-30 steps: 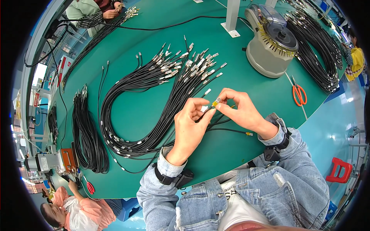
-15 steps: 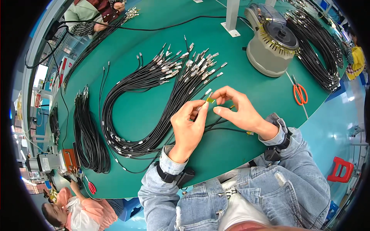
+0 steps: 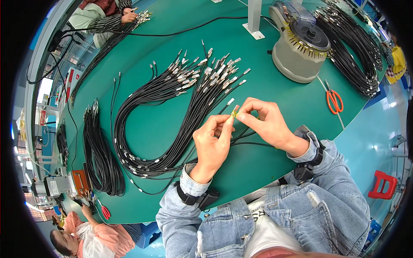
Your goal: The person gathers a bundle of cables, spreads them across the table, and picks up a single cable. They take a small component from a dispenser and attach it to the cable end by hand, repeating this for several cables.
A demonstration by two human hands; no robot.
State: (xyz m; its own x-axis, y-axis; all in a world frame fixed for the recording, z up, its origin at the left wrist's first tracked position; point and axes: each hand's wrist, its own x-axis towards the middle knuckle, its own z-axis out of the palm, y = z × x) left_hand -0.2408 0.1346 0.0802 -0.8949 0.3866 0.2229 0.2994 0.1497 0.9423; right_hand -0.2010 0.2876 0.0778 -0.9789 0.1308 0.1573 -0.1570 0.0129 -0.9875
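Just right of the middle, my left hand (image 3: 211,142) pinches the end of a black cable with a small yellow strip of tape (image 3: 234,114) at the fingertips. My right hand (image 3: 272,127) meets it there, thumb and forefinger closed on the same tape. Beyond my left fingers a white label tag (image 3: 231,101) sticks out. Thin black cables (image 3: 249,134) run under both hands. Left of them lies a large curved bundle of black cables (image 3: 122,124), its metal-tipped, white-tagged ends fanned out away from me. My fingers hide part of the tape.
A round grey tape dispenser (image 3: 297,60) stands at the far right by a metal post (image 3: 254,19). Orange-handled scissors (image 3: 333,101) lie near the right edge. More cable bundles (image 3: 101,155) lie left and far right. Co-workers sit at far left and lower left; a red stool (image 3: 383,185) is on the floor.
My right thumb and forefinger have closed onto the yellow tape, where they were apart before. My left hand keeps its pinch. A co-worker's hands at the far left have moved along their cables.
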